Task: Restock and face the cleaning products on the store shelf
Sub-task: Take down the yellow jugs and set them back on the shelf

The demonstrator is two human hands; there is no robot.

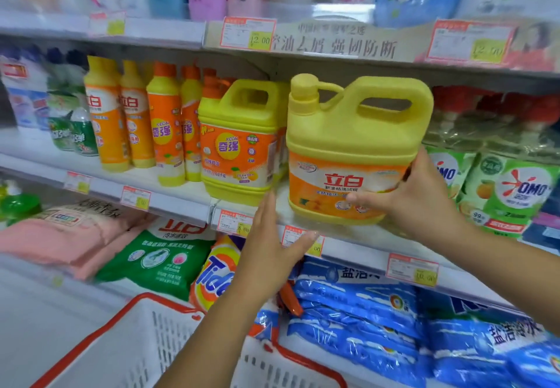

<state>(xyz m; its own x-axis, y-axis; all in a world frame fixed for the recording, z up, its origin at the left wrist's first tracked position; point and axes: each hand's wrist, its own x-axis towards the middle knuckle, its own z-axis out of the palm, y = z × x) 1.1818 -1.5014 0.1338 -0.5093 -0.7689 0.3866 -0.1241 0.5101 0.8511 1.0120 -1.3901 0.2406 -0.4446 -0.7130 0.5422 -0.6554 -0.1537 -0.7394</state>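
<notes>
The large yellow plastic detergent jug with an orange label (354,151) is gripped low on its side by the right hand (418,202) and stands label-forward on the white middle shelf (357,233), just beside a similar yellow jug (239,145). The left hand (269,254) is held flat and empty. Only final squaring seems left for this jug.

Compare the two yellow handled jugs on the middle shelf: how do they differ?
The right jug is held by the right hand; the left jug stands untouched. The right jug's label bears red characters; the left jug's, a yellow circle reading KEON. Both are yellow, with handles and orange labels.
</notes>
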